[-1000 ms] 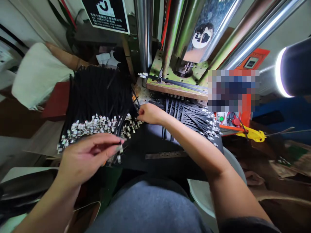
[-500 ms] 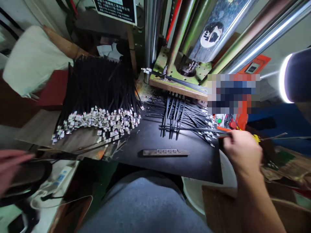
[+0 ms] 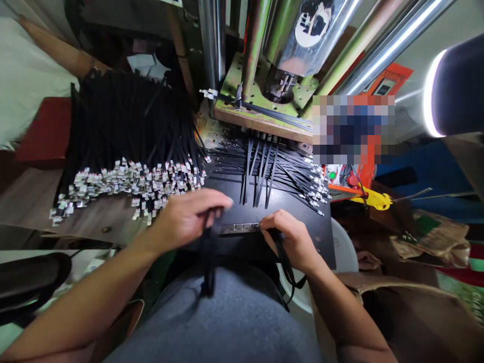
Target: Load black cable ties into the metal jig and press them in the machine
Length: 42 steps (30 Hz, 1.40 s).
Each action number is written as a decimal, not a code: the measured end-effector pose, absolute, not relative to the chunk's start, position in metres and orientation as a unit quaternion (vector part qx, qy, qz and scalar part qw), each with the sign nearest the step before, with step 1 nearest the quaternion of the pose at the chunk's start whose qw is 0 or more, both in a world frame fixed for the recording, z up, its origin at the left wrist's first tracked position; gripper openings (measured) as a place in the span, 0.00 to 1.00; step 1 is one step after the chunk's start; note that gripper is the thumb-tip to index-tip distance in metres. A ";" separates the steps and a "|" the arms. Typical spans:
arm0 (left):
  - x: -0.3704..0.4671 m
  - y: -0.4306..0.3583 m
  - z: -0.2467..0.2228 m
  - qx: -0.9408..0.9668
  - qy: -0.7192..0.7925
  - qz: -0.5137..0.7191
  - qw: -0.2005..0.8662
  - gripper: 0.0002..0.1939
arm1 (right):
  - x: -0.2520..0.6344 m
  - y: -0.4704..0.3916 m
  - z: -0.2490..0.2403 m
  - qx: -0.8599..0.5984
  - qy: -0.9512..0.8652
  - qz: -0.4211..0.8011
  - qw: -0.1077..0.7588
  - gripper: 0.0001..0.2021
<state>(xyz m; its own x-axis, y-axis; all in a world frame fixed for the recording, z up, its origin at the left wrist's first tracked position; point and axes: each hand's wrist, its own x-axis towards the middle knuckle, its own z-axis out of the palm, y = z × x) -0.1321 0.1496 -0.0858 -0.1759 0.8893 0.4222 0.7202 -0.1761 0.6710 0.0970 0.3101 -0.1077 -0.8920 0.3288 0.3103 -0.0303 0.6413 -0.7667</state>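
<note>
My left hand (image 3: 187, 214) is closed round several flat black cables (image 3: 208, 259), blurred, which dangle toward my lap. Opposite it, my right hand (image 3: 289, 237) grips more black cables (image 3: 289, 277), their loop drooping below the palm. Its fingertips touch the right end of a slotted metal bar (image 3: 242, 228) lying on the black work plate (image 3: 321, 247). The fingers hide that end, so I cannot tell whether a cable sits in a slot. Beyond the hands, loose black cables (image 3: 260, 171) lie crisscrossed on the plate, silver tips at the right.
A thick heap of black cables (image 3: 132, 121) with silver connectors covers the left table (image 3: 109, 222). The press (image 3: 242, 101) stands over the plate's far side. A lit lamp (image 3: 434, 96) and an orange control box (image 3: 366, 171) are at right, a white tub (image 3: 346, 242) below.
Both hands have come in from the sides to the metal bar. The left now holds cables; the right has brought its cables from the right edge of the plate. The view has shifted.
</note>
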 end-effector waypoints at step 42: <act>-0.081 0.144 -0.120 0.594 0.636 0.462 0.171 0.13 | 0.127 0.325 -0.123 -0.056 -0.924 0.279 0.255 0.10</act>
